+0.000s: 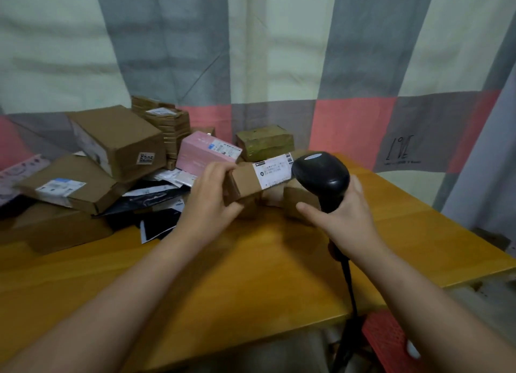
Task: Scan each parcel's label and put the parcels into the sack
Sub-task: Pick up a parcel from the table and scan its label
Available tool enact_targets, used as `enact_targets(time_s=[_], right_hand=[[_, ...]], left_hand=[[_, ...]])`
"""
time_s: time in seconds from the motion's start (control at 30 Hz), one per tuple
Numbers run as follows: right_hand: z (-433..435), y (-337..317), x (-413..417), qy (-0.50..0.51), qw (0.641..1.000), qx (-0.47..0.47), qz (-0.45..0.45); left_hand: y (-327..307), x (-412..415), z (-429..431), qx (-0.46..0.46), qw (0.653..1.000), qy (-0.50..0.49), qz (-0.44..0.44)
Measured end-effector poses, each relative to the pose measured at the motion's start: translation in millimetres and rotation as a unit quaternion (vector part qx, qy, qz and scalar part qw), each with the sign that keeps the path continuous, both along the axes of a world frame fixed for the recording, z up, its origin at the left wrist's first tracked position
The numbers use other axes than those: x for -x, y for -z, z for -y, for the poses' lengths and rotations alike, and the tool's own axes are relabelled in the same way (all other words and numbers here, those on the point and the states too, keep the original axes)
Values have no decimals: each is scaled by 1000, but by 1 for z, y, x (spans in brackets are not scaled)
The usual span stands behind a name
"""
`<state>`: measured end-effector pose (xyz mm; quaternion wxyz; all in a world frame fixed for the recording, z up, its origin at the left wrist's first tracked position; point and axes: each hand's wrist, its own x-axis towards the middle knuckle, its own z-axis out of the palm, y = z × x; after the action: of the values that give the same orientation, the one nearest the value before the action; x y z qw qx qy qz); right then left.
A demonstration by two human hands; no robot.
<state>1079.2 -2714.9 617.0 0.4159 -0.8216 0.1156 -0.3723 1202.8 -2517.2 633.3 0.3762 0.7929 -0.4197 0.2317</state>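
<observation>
My left hand [210,198] grips the left end of a long brown cardboard parcel [245,183] and holds it above the table. Its white shipping label [273,169] faces up. My right hand [344,216] grips the handle of a black barcode scanner [321,174]. The scanner's head sits just right of the label, pointing towards it. A black cable [350,294] runs down from the scanner's handle past the table edge. No sack is in view.
A heap of parcels covers the table's left and back: brown boxes [117,138], a pink box [206,152], a greenish box [265,142], black mailer bags [156,199]. The wooden table [251,261] ends at right and front. A red crate [388,342] sits below. A checked curtain hangs behind.
</observation>
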Motion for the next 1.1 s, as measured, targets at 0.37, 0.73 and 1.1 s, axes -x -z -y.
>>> enact_targets(time_s=[0.37,0.73,1.1], right_hand=[[-103,-2,4,-226,964,94,-102],[-171,29,1,-151,985,4,-86],[-189,57,26,-168,962,211,-41]], left_hand=[[6,47,-145,-14,962,32,-272],[56,63,-169,139,882,-242,-381],[35,69,-202,189,721,-90,-661]])
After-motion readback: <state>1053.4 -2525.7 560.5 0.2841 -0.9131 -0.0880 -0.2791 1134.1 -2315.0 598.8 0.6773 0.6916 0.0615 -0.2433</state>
